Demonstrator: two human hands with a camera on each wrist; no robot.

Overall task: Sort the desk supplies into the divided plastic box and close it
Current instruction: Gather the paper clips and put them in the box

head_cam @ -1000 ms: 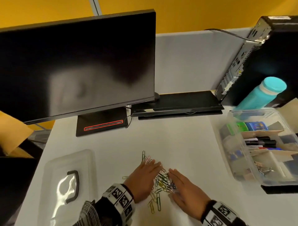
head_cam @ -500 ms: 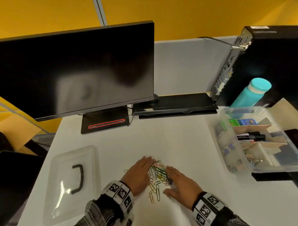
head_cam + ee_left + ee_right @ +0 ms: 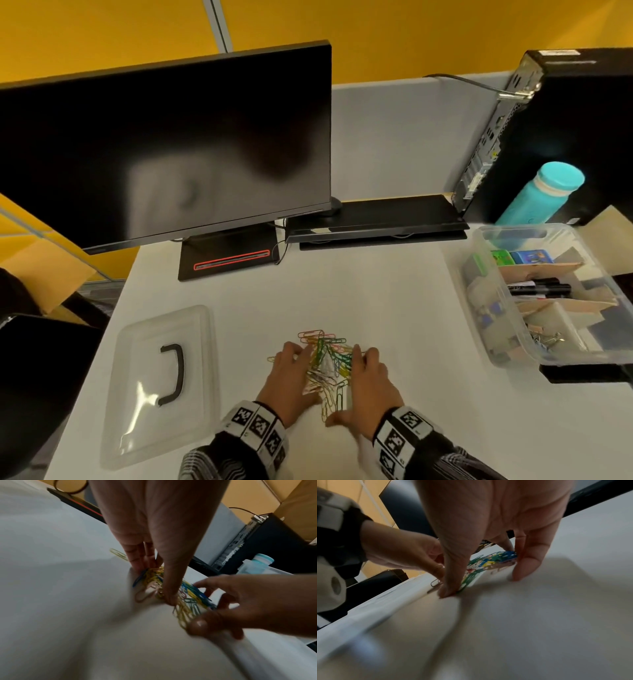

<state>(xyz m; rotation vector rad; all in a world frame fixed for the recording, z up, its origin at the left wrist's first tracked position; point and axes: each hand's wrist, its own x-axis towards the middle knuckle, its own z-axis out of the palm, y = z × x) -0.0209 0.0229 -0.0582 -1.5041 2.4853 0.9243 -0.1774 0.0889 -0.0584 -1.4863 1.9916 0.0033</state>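
Observation:
A pile of coloured paper clips lies on the white desk near its front edge. My left hand presses against the pile's left side and my right hand against its right side, with fingers extended down to the desk. In the left wrist view the left hand's fingertips stand among the paper clips. In the right wrist view the right hand's thumb and fingers bracket the paper clips. The divided clear plastic box stands open at the right and holds markers, small packs and binder clips. Its clear lid with a black handle lies at the left.
A black monitor on its stand fills the back left. A flat black device lies behind centre. A computer tower and a teal bottle stand at the back right. One stray clip lies left of my left hand.
Both hands have drawn closer together, and the paper clips are bunched into a tighter, narrower pile between them. The head view has shifted slightly.

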